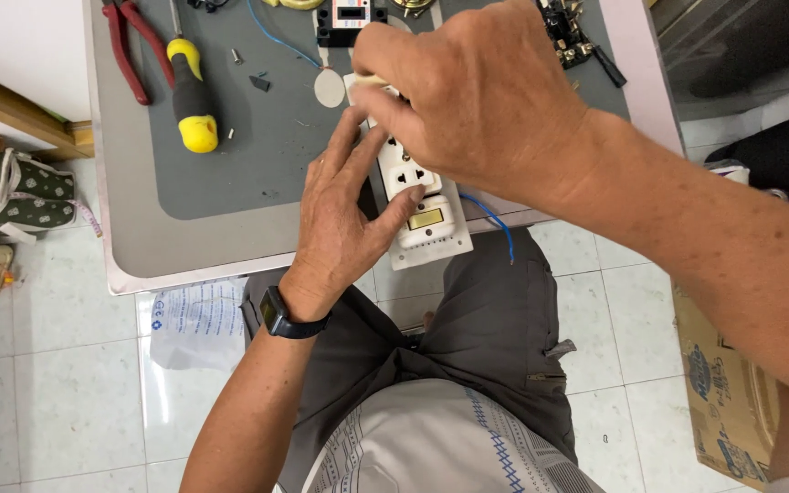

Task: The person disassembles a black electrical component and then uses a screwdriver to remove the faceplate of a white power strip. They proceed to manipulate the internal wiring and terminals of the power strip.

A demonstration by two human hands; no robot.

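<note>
Right hand (468, 100) hides socket panel (417, 196) top; left hand (340, 219) steadies.

A home repair corner is showing itself here: red pliers (130, 46) and a yellow screwdriver (192, 96) are lying at eleven o'clock on a small grey work table (203, 237), standing on pale floor tiles (47, 383), a cardboard box (728, 402) sitting at four o'clock.

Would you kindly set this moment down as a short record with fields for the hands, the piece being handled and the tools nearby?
Left hand: steadies the white socket panel from its left side, thumb against it.
Right hand: over the panel's far end, pinching something pale; what it is cannot be told.
Surface: grey mat on the table.
Tools: yellow-and-black screwdriver, red pliers.
Also: blue wire.
</note>
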